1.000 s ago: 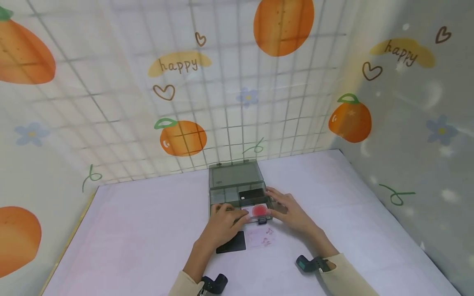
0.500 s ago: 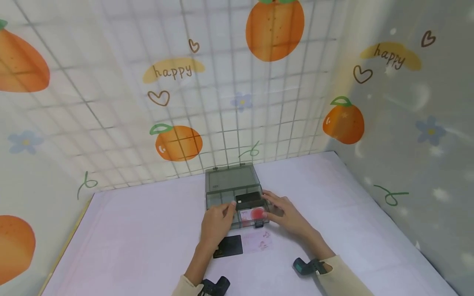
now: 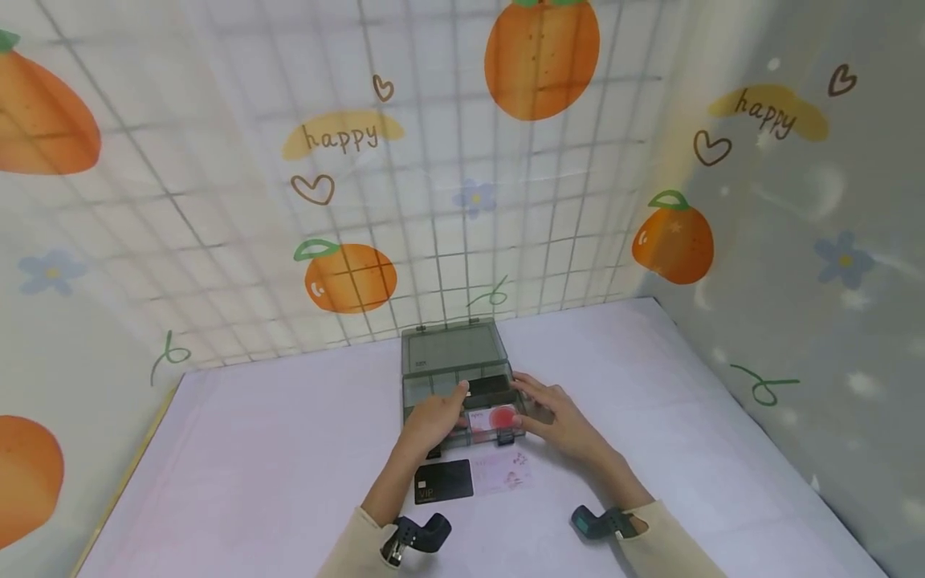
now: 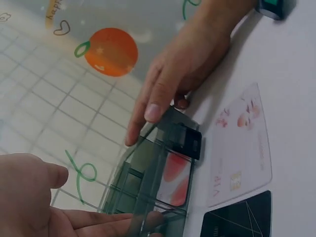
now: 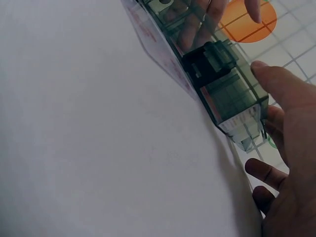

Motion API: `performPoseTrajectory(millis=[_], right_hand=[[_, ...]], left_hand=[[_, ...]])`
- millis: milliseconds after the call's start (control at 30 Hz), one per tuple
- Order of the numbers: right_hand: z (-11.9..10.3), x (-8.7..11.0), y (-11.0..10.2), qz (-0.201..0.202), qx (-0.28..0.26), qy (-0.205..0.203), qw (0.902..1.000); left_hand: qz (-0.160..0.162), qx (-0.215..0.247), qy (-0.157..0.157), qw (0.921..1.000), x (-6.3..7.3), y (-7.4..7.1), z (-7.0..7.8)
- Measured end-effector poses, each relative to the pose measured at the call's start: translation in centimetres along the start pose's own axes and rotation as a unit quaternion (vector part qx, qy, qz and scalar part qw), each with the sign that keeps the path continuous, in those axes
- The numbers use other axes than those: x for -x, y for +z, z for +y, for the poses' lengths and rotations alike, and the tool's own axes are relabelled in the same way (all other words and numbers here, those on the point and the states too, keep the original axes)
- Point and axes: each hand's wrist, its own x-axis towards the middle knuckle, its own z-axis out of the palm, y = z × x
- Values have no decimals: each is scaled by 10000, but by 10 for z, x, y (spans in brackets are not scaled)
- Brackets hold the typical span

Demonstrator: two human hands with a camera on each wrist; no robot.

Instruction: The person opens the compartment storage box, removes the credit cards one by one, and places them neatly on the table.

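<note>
A smoky-green clear compartment box [image 3: 455, 351] stands with its lid tipped back. My left hand [image 3: 433, 421] reaches over its front left part; in the left wrist view the fingers [image 4: 98, 224] extend straight into it, thumb raised and apart. A white card with red shapes [image 3: 492, 418] lies in the front right compartment, and a black card [image 3: 490, 388] lies in the one behind. My right hand [image 3: 558, 416] rests at the box's right side, thumb at the front right rim, forefinger farther back. In the right wrist view its other fingers [image 5: 266, 173] curl loosely, holding nothing.
On the white table in front of the box lie a black VIP card [image 3: 444, 482] and a pale pink flower-patterned card [image 3: 503, 472], side by side. A patterned curtain [image 3: 253, 241] hangs behind the table. Dark latches [image 3: 505, 437] stick out at the box's front edge.
My left hand let go of the red-and-white card, drew back to the left, then lowered its fingers into the box's front left part. The right hand stays at the box's side.
</note>
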Motion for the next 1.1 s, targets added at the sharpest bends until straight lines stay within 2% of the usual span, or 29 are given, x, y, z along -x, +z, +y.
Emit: performPoseTrajectory(millis=[133, 467, 767, 1100], right_hand=[[0, 1, 1, 14, 22, 54, 10000], [-1, 0, -1, -20, -14, 71, 10000], [-1, 1, -1, -27, -52, 25, 10000], [-1, 1, 0, 26, 50, -16, 10000]], left_hand=[[-139, 239, -125, 9995, -1, -1, 0], [-139, 638, -274, 9975, -2, 1, -1], [-562, 1183, -673, 9891, -4, -4, 0], [-772, 1193, -865, 9861, -6, -7, 1]])
